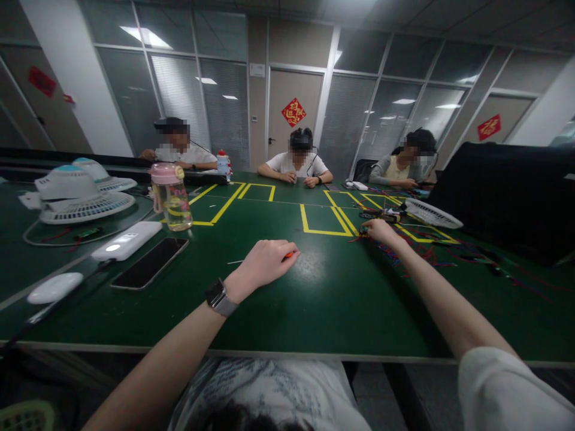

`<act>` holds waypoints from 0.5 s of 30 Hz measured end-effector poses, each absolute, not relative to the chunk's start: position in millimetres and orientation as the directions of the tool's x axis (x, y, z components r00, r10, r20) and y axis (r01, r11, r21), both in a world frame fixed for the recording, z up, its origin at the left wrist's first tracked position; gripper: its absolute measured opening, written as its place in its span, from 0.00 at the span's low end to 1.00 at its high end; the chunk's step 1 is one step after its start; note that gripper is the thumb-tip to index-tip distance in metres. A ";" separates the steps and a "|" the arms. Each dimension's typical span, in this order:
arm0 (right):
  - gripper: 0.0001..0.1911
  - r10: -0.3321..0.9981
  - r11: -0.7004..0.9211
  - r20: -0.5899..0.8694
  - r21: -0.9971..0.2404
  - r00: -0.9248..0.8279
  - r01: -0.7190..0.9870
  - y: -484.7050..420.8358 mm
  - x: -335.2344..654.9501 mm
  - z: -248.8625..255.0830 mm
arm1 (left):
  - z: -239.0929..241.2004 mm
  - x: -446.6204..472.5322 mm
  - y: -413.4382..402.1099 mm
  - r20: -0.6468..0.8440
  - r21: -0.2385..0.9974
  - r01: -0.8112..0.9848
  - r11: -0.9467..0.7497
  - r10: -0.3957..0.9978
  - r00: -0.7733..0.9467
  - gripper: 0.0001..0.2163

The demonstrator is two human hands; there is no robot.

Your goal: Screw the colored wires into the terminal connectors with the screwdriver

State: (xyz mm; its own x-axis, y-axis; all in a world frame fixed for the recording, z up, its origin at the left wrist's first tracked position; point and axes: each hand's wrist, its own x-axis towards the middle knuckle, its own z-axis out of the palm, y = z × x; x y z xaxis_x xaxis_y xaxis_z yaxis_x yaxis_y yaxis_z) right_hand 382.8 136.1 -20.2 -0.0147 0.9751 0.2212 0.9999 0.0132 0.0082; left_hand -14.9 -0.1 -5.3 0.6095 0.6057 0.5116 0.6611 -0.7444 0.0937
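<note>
My left hand (265, 263) rests over the middle of the green table, its fingers curled around a screwdriver (288, 255). The orange handle pokes out by the fingertips, and the thin metal shaft emerges on the left side. My right hand (380, 230) is stretched forward to the right, with its fingers pinched at a small dark part (363, 230) among loose wires; what exactly it is cannot be made out. Red and blue wires (390, 254) lie tangled beneath and beside that hand. Just beyond it is a cluster of dark tools or parts (381, 215).
At left lie a phone (150, 263), a white power bank (127, 240), a white case (55, 288), a drink bottle (173, 200) and white fan parts (85, 200). A white fan grille (433, 214) and black screen (503, 203) stand right. Three people sit across the table (269, 323).
</note>
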 end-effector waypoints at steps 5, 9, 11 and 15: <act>0.20 0.982 -0.015 0.187 0.022 0.011 1.000 142.2 380.8 -27.4 | -5.2 -14.0 -0.6 0.514 0.084 0.666 -0.741 0.605 0.608 0.13; 0.19 0.983 -0.032 0.180 0.023 0.028 0.999 144.0 380.7 -32.6 | -5.7 -13.6 -0.1 0.511 0.075 0.670 -0.738 0.606 0.610 0.13; 0.19 0.983 -0.031 0.184 0.021 0.027 0.999 144.0 380.9 -34.0 | -6.0 -13.7 0.4 0.511 0.074 0.669 -0.740 0.604 0.611 0.13; 0.18 0.979 -0.020 0.203 0.002 0.019 1.000 143.1 379.4 -35.2 | -6.0 -13.9 0.6 0.506 0.067 0.667 -0.742 0.602 0.618 0.13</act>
